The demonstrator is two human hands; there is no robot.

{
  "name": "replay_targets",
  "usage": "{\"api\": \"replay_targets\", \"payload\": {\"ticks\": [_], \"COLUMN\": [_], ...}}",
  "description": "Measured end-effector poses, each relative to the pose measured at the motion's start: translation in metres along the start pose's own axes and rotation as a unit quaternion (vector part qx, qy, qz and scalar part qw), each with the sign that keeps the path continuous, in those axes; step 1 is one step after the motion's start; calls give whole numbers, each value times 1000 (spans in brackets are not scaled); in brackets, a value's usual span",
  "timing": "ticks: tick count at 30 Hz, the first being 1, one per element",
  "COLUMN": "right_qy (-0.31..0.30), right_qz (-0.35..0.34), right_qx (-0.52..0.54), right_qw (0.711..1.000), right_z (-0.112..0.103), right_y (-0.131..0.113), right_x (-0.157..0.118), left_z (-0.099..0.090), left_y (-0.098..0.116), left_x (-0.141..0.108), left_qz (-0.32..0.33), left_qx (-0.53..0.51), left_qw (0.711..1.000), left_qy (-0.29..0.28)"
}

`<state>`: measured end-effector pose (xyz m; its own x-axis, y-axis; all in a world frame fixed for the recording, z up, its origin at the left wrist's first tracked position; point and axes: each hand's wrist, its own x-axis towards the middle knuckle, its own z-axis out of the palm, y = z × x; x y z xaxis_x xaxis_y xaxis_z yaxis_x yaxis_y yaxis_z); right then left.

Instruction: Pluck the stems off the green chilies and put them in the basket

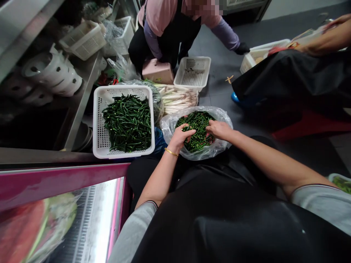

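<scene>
My left hand [179,138], with a gold bangle [171,152] on its wrist, curls around some of the green chilies [199,128] heaped in a clear plastic bag [221,118]. My right hand [219,129] rests on the same heap, its fingertips hidden among the chilies. To the left of the bag stands a white slotted plastic basket [95,124], holding a deep pile of similar green chilies [127,122]. The basket's rim lies just beyond my left hand. Pale trimmed stalks [175,98] lie past the bag.
A co-worker [164,27] crouches ahead, with a black-gloved hand [242,48] on the grey floor. Nearby are a pink box [157,71] and further white baskets [192,73]. Another person's arm [326,42] reaches in at upper right. Steel shelving stands at left, above a pink-framed display case [63,180].
</scene>
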<state>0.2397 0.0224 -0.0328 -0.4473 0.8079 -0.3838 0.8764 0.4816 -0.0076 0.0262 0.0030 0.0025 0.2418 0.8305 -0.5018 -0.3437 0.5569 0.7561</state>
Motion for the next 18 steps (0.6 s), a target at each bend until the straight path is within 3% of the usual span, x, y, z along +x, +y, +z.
{"api": "replay_targets", "payload": {"ticks": [3, 7, 10, 12, 14, 18], "right_qy": [0, -70, -55, -25, 9, 90], "right_qz": [-9, -6, -51, -78, -89, -98], "right_qx": [-1, -31, -33, -30, -14, 95], "right_qw": [1000, 997, 997, 996, 996, 987], "right_z": [-8, 14, 23, 13, -9, -55], "right_y": [9, 2, -5, -5, -3, -1], "right_x": [1, 6, 7, 4, 0, -4], "left_z": [5, -1, -7, -8, -4, 9], "left_y": [-1, -2, -5, -8, -10, -8], "left_x": [4, 2, 0, 3, 10, 24], "left_qz": [56, 45, 45, 71, 130, 228], "left_qx": [56, 63, 100, 172, 282, 452], "left_qw": [996, 993, 991, 981, 950, 860], "left_qy": [-46, -92, -72, -47, -40, -68]}}
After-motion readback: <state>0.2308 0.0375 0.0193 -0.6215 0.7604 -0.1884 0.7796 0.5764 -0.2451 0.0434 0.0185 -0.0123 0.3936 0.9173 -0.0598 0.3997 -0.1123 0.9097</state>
